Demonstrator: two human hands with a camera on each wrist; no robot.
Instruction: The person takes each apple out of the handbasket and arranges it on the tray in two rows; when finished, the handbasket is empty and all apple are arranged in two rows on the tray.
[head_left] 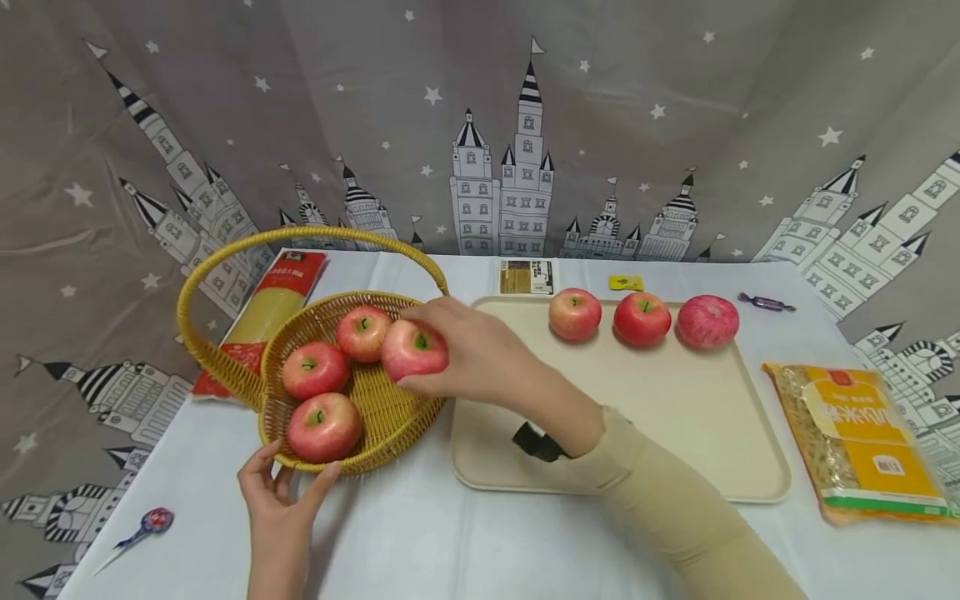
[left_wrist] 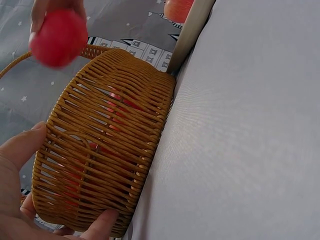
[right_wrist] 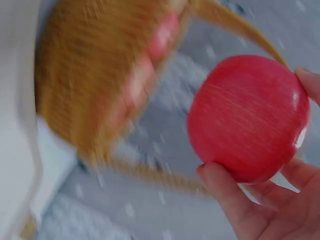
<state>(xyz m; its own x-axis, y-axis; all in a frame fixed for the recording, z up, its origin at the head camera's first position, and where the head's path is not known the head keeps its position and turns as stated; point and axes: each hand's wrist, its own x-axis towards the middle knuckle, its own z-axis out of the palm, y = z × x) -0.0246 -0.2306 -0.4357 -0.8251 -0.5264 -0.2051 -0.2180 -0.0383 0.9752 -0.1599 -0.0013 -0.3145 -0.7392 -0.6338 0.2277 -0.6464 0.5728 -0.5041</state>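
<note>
- Closest to the camera is the left hand (head_left: 279, 508), at 6 o'clock of the wicker basket (head_left: 390, 417), thumb and fingers curled against its outer wall and steadying it.
- Biggest thing is the white tabletop (head_left: 420, 542) itself, then the beige tray (head_left: 675, 417) at 3 o'clock from the basket.
- Basket sits touching the tray's left edge, with its tall hoop handle (head_left: 225, 258) arcing over at 10 to 12 o'clock.
- Right hand (head_left: 480, 354) is clamped around one red apple (head_left: 412, 350), held just over the basket rim at about 2 o'clock, not resting on anything as far as I can tell. The right wrist view shows fingers wrapped around it, the rest motion-blurred.
- What could go wrong, my guess: the apple could land on the rim or on the neighbouring apple (head_left: 363, 332) and roll out toward the tray. The basket is light, so a bump could tip or slide it if the left hand slackens.
- Counts: seven apples total. Three lie in the basket, one is in the hand, and three stand in a row along the tray's far edge (head_left: 641, 318).
- Smaller stuff: one noodle packet (head_left: 273, 308) at 10 o'clock, one yellow food bag (head_left: 862, 442) far right, one lollipop (head_left: 150, 523) at 7 o'clock, one purple candy (head_left: 765, 302).
</note>
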